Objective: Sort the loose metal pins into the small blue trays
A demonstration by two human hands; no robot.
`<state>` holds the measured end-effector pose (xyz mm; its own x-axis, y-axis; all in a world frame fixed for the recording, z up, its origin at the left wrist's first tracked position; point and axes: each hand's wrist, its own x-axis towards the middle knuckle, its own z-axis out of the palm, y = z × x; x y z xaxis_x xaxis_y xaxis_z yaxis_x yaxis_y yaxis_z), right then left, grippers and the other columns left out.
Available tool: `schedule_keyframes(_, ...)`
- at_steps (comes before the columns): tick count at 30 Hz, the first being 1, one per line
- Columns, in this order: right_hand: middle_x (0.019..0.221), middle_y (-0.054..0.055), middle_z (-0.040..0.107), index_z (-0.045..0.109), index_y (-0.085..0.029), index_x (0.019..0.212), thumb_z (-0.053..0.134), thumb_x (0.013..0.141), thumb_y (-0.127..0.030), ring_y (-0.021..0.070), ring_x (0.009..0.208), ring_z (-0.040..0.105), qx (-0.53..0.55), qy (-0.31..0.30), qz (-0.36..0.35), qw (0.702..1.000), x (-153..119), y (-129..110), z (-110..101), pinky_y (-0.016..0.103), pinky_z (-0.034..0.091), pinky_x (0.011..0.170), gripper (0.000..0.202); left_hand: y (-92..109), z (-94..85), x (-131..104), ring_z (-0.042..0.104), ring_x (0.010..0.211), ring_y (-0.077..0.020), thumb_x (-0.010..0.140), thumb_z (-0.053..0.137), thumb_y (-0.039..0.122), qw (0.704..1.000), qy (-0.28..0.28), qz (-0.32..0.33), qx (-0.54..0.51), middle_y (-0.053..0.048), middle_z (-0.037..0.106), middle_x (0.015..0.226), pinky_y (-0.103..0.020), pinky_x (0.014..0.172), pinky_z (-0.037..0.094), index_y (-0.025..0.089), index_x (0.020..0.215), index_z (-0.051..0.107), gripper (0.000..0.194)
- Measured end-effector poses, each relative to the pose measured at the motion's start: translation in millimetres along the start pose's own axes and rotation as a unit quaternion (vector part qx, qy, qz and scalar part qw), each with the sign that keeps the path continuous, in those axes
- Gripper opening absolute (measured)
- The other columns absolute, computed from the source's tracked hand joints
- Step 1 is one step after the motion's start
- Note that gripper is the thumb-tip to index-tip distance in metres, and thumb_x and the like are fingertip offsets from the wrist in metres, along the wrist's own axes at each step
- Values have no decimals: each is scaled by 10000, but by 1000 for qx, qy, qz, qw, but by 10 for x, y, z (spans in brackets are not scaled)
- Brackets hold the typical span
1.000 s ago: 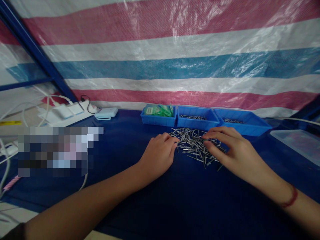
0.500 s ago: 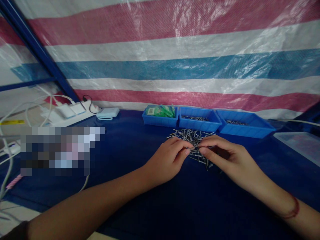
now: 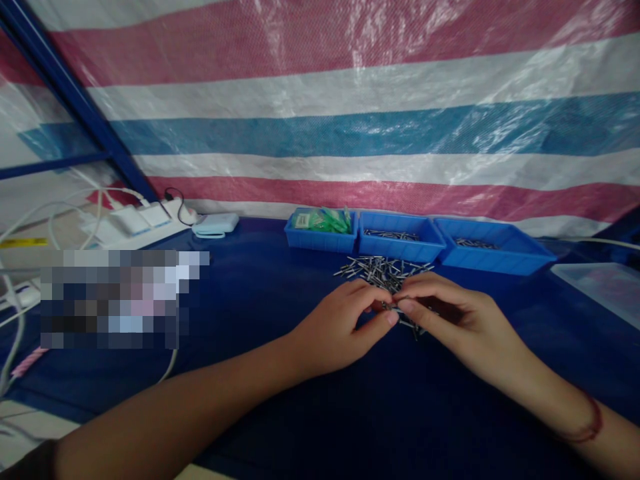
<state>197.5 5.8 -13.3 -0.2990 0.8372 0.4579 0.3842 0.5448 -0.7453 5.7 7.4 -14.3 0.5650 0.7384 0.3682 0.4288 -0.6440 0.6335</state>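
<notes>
Over a loose pile of thin metal blind rivets (image 3: 379,270) on the blue tabletop, my two hands meet fingertip to fingertip. My left hand (image 3: 340,327) has its thumb and index finger parted, and rivets show in the gap between them. The right hand (image 3: 453,313) is closed in a pinch, thumb against index finger, on what looks like a single rivet (image 3: 401,299), mostly covered by the fingertips. Part of the pile lies hidden beneath both hands.
Behind the pile stand three blue bins: the left bin (image 3: 321,241) holds green packets, the middle bin (image 3: 400,248) and right bin (image 3: 500,259) hold metal pieces. A clear plastic sheet or lid (image 3: 600,287) lies right. Power strip (image 3: 150,227) and cables sit left.
My left thumb and index finger have spread apart from their pinch. Both hands have shifted slightly toward me, the right still pinching.
</notes>
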Motion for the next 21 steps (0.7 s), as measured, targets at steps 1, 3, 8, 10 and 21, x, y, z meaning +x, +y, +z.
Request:
schedule_keyframes(1, 849, 18, 657, 664, -254, 815, 637, 791, -297, 155, 779, 625, -3, -1, -1, 1000, -2, 2, 1, 269, 520, 673, 55, 1, 0, 3, 565, 838, -142, 895, 497, 251, 1000, -1, -3, -2, -27, 589, 866, -258, 781, 442, 159, 970, 581, 145)
schedule_keyframes(3, 861, 17, 653, 658, -250, 822, 633, 797, -283, 151, 789, 622, -8, -6, -2, 1000, -4, 3, 5, 264, 514, 679, 48, -1, 3, 11, 563, 819, -138, 896, 496, 242, 1000, -4, -8, -2, -21, 588, 841, -251, 763, 437, 156, 937, 587, 131)
schedule_keyframes(8, 864, 19, 648, 649, -239, 827, 626, 804, -271, 149, 792, 619, -7, -4, -1, 1000, -12, 8, 21, 256, 507, 651, 46, -12, 21, 21, 552, 770, -129, 908, 467, 249, 1000, -14, -18, -15, -10, 583, 815, -242, 719, 428, 165, 902, 583, 144)
schedule_keyframes(10, 863, 18, 646, 649, -237, 828, 630, 801, -269, 151, 804, 619, -6, 0, -4, 1000, -14, 13, 28, 256, 505, 646, 46, -10, 26, 20, 547, 761, -122, 912, 460, 249, 999, -18, -23, -24, -9, 582, 821, -237, 713, 422, 160, 915, 583, 152)
schedule_keyframes(21, 870, 9, 639, 647, -243, 844, 629, 802, -243, 142, 813, 612, -5, -4, -15, 1000, -29, -10, 26, 263, 500, 674, 45, 0, 19, 36, 525, 749, -115, 909, 465, 248, 999, -26, -25, -33, -3, 543, 797, -231, 704, 411, 154, 842, 579, 162)
